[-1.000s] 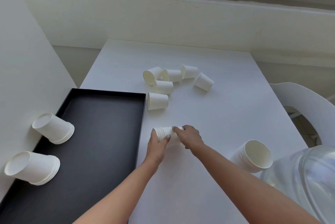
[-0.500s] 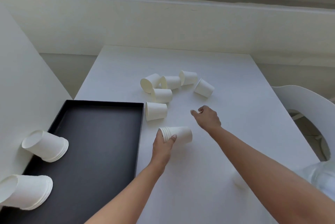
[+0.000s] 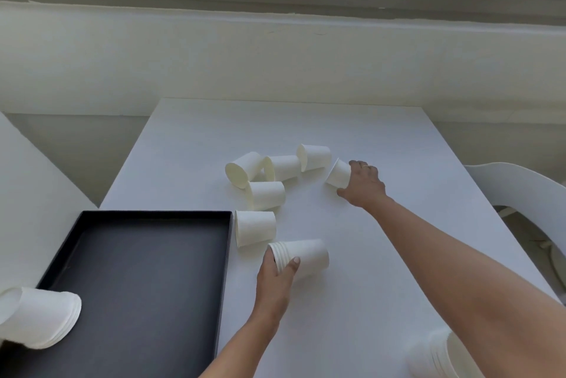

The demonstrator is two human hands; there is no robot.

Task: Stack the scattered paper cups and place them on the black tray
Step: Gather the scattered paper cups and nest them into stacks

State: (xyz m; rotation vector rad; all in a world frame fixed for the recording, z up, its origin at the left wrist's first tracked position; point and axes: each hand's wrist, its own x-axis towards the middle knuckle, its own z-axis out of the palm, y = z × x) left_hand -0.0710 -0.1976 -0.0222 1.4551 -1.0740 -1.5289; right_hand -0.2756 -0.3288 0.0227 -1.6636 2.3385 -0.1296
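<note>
Paper stack (image 3: 303, 255) clamped in left fingers (image 3: 293, 266), right fingers (image 3: 358, 165) gripping cup (image 3: 338, 175); loose cups (image 3: 266, 195) between.

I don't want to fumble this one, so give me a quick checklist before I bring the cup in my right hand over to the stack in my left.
1. Right hand grips the single paper cup: ok.
2. Left hand holds the cup stack at its rim end: ok.
3. Stack's base end uncovered: ok.
4. Single cup's mouth turned toward the stack: cannot tell, the hand covers one end.
5. Free floor on the black tray: ok.
6. All cups gathered: not ok, five loose cups lie on the table.
</note>
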